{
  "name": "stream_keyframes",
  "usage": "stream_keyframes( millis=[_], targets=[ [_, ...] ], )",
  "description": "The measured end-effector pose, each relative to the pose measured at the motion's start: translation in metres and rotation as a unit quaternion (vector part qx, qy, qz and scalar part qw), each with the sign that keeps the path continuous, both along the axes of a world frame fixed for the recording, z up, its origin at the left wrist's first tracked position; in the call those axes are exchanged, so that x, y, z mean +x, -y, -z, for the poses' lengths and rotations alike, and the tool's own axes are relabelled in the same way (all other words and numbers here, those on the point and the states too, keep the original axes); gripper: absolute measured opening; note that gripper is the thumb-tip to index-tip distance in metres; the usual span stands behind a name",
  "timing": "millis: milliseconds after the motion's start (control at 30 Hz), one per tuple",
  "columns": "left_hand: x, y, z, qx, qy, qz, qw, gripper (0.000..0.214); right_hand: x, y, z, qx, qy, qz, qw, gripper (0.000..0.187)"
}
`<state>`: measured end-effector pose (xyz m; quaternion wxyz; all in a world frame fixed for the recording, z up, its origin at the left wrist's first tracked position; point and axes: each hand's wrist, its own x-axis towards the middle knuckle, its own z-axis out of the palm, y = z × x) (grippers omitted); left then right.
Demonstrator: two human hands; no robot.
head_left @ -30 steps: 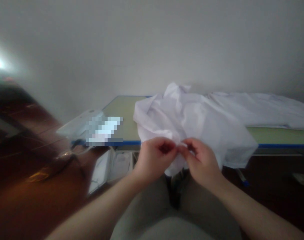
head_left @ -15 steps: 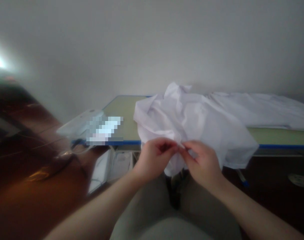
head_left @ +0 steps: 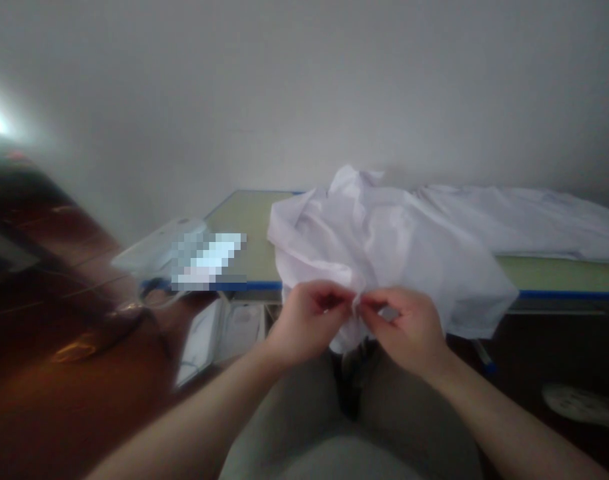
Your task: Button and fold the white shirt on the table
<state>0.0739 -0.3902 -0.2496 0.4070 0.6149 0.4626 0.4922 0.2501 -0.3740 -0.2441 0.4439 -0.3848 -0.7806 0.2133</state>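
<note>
A crumpled white garment [head_left: 384, 247] hangs over the front edge of a low green table with a blue rim [head_left: 559, 292]. My left hand [head_left: 307, 320] and my right hand [head_left: 409, 327] meet at its lower edge above my lap. Both pinch the cloth with thumb and fingertips, the fingers curled in. What sits between the fingertips is too small to make out.
More white cloth [head_left: 524, 217] lies spread along the table to the right. A white object [head_left: 159, 250], partly blurred out, sits at the table's left corner. White boxes [head_left: 224, 333] stand on the dark floor below. A pale slipper [head_left: 581, 405] lies at the right. A plain wall rises behind.
My hands have stayed together on the cloth, shifting only slightly lower. The slipper at the right has come further into view as my head moved a little.
</note>
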Motion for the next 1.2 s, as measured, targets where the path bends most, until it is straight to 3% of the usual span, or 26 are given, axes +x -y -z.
stream_keyframes(
  millis=[133,300,467,600,733,900,1100,1200],
  targets=[
    [0.003,0.003,0.003,-0.008,0.02,-0.001,1.0,0.017,-0.003,0.001,0.003,0.032,0.049,0.013,0.998,0.012],
    [0.007,0.004,0.009,-0.011,0.015,-0.068,0.998,0.018,-0.005,0.002,0.007,0.056,0.07,0.031,0.995,0.014],
    [0.005,0.002,0.01,-0.003,-0.003,-0.055,0.999,0.019,-0.003,0.001,0.005,0.039,0.046,0.021,0.998,0.013],
    [0.003,0.001,0.007,0.01,-0.03,-0.033,0.999,0.019,-0.003,0.002,0.003,-0.015,-0.006,0.003,1.0,0.01],
    [0.001,0.001,0.004,0.029,-0.059,-0.005,0.998,0.019,-0.004,0.003,0.0,-0.134,-0.071,-0.023,0.988,0.01],
    [-0.005,0.001,-0.003,0.071,-0.125,0.024,0.989,0.016,-0.005,0.001,-0.004,-0.306,-0.175,-0.072,0.933,0.017],
    [-0.013,0.002,-0.012,0.164,-0.195,0.051,0.966,0.012,-0.006,-0.004,0.004,-0.485,-0.312,-0.126,0.807,0.025],
    [-0.017,0.001,-0.013,0.215,-0.225,0.053,0.949,0.01,-0.007,-0.005,0.01,-0.527,-0.331,-0.138,0.77,0.026]
  ],
)
